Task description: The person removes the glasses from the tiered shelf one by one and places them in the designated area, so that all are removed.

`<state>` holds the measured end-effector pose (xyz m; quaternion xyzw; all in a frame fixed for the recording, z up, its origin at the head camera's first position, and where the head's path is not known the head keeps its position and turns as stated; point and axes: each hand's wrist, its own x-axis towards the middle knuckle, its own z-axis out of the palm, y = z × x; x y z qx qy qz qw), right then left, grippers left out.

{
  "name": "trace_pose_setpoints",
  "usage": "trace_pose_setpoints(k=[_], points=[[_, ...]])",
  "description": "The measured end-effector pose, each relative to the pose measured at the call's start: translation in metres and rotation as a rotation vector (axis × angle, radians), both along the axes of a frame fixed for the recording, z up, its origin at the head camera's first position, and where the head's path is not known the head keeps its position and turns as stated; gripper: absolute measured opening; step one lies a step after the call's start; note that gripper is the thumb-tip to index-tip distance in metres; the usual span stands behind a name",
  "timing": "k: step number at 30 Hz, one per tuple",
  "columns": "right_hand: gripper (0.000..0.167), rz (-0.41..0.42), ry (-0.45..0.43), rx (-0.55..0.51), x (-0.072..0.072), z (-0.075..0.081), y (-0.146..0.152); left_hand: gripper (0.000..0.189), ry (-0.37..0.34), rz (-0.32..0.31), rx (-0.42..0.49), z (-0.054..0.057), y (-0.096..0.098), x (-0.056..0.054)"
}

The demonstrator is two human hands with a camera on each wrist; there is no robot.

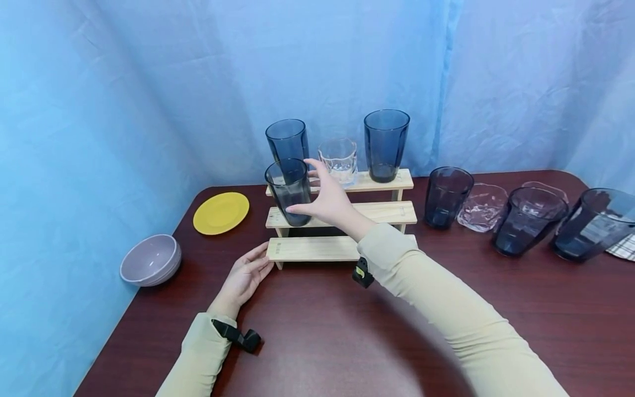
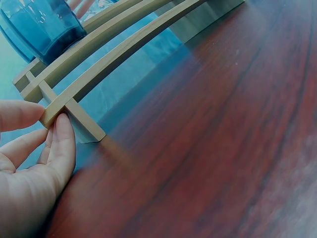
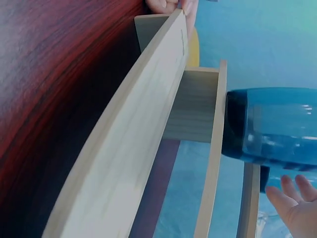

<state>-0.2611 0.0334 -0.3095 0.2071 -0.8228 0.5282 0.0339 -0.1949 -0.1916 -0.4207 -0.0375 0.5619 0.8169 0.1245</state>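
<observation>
A three-step wooden stand [image 1: 317, 249] sits on the table. My left hand [image 1: 246, 278] pinches the left end of its lowest board, thumb above and fingers below in the left wrist view. On the left of the middle board stands a dark blue glass [image 1: 288, 190], its base against the wood in the right wrist view. My right hand [image 1: 327, 199] is beside this glass, thumb and fingers spread in a wide C. In the right wrist view, the fingers [image 3: 292, 191] show a gap to the glass. On the top board are another blue glass [image 1: 286, 132], a clear glass [image 1: 342, 157] and a third blue glass [image 1: 386, 144].
To the right, several dark glasses [image 1: 446, 196] stand or tilt among clear tumblers [image 1: 482, 207], near a patterned cloth [image 1: 624, 248]. At the left lie a yellow plate [image 1: 221, 213] and a lilac bowl [image 1: 151, 261]. A blue curtain [image 1: 238, 82] hangs behind the table.
</observation>
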Motion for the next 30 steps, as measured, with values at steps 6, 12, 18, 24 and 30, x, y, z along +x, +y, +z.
trace_pose_setpoints(k=[6,12,18,24,30], points=[[0.099,-0.009,0.014,-0.022,0.002,0.0,-0.005,0.057,0.01,-0.015,-0.007,0.0,0.0,-0.001],[0.096,-0.029,0.053,-0.026,0.001,-0.007,-0.01,0.057,0.027,-0.021,-0.017,-0.001,-0.001,0.0],[0.095,-0.041,0.051,-0.014,0.003,-0.01,-0.013,0.057,0.025,-0.019,-0.021,0.0,-0.002,0.002],[0.095,-0.045,0.07,-0.01,0.005,-0.009,-0.012,0.056,0.02,-0.021,-0.025,0.001,-0.002,0.002],[0.095,-0.059,0.085,-0.018,0.007,-0.011,-0.009,0.057,0.013,-0.014,-0.017,0.002,-0.001,0.002]])
